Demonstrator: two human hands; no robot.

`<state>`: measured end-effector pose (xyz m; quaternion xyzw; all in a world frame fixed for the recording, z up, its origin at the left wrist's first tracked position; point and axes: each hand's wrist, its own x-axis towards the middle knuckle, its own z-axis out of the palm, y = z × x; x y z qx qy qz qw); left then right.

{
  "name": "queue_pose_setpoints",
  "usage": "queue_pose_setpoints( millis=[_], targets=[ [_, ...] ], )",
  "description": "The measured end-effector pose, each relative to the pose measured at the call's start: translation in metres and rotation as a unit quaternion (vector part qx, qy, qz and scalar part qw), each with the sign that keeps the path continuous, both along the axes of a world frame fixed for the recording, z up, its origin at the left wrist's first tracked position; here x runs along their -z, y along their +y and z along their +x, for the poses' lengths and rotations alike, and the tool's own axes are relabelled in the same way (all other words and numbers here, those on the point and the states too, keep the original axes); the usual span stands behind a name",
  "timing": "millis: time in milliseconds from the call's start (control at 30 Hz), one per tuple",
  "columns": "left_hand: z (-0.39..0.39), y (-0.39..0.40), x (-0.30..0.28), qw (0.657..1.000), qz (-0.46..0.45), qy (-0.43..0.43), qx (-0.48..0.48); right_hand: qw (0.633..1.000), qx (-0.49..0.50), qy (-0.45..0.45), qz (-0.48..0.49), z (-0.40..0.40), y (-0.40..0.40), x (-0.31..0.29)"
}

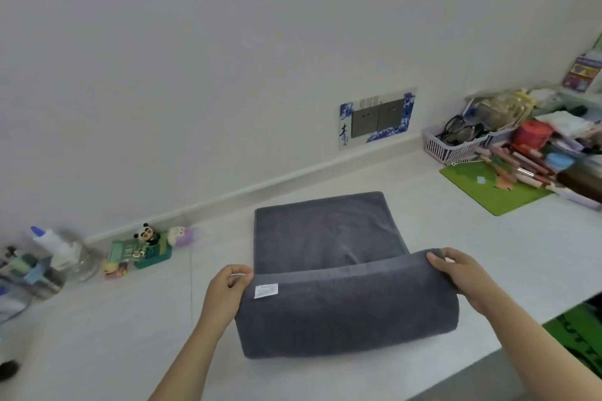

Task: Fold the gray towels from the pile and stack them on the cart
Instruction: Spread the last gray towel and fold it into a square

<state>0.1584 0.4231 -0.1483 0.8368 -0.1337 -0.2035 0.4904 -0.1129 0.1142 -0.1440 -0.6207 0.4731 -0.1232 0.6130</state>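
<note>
A dark gray towel (329, 234) lies on the white counter (114, 329) in the middle of the head view. Its near part is lifted and curled back over itself, and a small white label (266, 290) shows near the left corner. My left hand (226, 290) pinches the left corner of the raised edge. My right hand (459, 273) grips the right corner of the same edge. The far half of the towel stays flat on the counter. No towel pile or cart is in view.
At the left stand small figurines (146, 246), a green box and bottles (52, 254). At the right are a green mat (492, 189), a white basket (456, 143) and cluttered items. A wall socket panel (378, 117) sits behind. The counter edge runs at the lower right.
</note>
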Motion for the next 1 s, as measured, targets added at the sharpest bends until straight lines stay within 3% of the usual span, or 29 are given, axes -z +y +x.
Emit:
queue_pose_setpoints(
  millis=[100, 167, 300, 400, 533, 667, 834, 1000],
  targets=[
    [0.017, -0.017, 0.008, 0.998, -0.031, 0.016, -0.051, 0.998, 0.053, -0.013, -0.022, 0.024, -0.011, 0.011],
    [0.022, -0.023, 0.017, 0.993, -0.055, 0.076, -0.072, 0.998, 0.056, -0.011, -0.017, 0.036, -0.013, 0.018],
    [0.016, -0.022, 0.063, 0.987, 0.057, 0.151, 0.014, 0.991, -0.049, 0.124, 0.001, 0.045, -0.014, 0.056],
    [0.005, -0.026, 0.076, 0.99, 0.122, 0.068, -0.037, 0.972, -0.085, 0.193, -0.098, 0.05, -0.016, 0.067],
    [-0.013, -0.039, 0.065, 0.984, 0.129, -0.026, -0.12, 0.969, -0.057, 0.17, -0.167, 0.053, -0.01, 0.073],
    [-0.019, -0.033, 0.082, 0.972, 0.209, -0.057, -0.089, 0.954, -0.056, 0.216, -0.198, 0.047, 0.0, 0.087],
    [-0.023, -0.037, 0.087, 0.96, 0.24, -0.101, -0.101, 0.947, -0.039, 0.212, -0.237, 0.051, 0.004, 0.094],
    [-0.027, -0.044, 0.095, 0.941, 0.296, -0.129, -0.102, 0.917, -0.075, 0.273, -0.283, 0.057, 0.003, 0.1]
  ],
)
